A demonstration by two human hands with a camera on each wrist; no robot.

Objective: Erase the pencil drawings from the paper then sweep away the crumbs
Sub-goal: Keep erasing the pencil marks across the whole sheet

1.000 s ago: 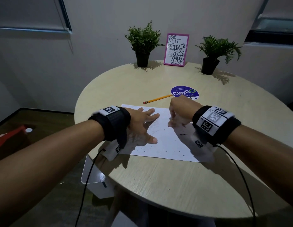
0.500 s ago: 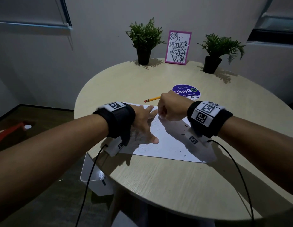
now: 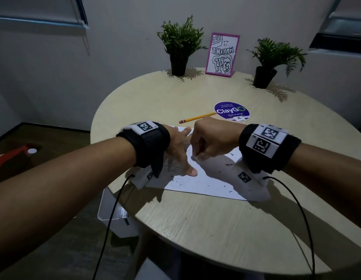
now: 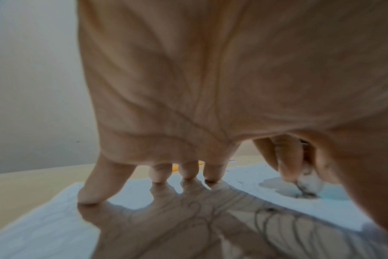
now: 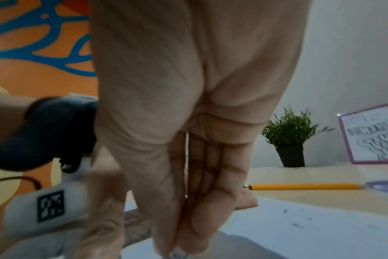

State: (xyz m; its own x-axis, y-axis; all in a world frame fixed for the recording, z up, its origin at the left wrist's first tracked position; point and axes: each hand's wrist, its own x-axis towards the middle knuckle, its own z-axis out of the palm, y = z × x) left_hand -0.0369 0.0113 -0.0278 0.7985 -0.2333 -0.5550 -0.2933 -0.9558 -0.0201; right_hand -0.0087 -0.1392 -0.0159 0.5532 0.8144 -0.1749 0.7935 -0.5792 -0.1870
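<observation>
A white sheet of paper (image 3: 205,183) lies on the round table, speckled with dark eraser crumbs (image 3: 229,164). Faint pencil lines (image 4: 261,215) show on it under the palm in the left wrist view. My left hand (image 3: 181,150) lies spread flat on the paper's left part, its fingertips (image 4: 89,196) pressing the sheet. My right hand (image 3: 207,144) is curled just right of it and pinches a small white eraser (image 4: 308,180), whose dirty tip touches the paper. From the right wrist, the fingers (image 5: 188,219) point down at the sheet and hide the eraser.
A yellow pencil (image 3: 197,117) lies beyond the paper next to a purple round ClayGo sticker (image 3: 232,113). Two potted plants (image 3: 180,45) (image 3: 274,57) and a pink-framed drawing (image 3: 222,54) stand at the table's far edge. A white bin (image 3: 115,215) sits below the table's left edge.
My right hand has moved left across the paper with the eraser, close against my left hand's fingers. My left hand has stayed flat on the sheet.
</observation>
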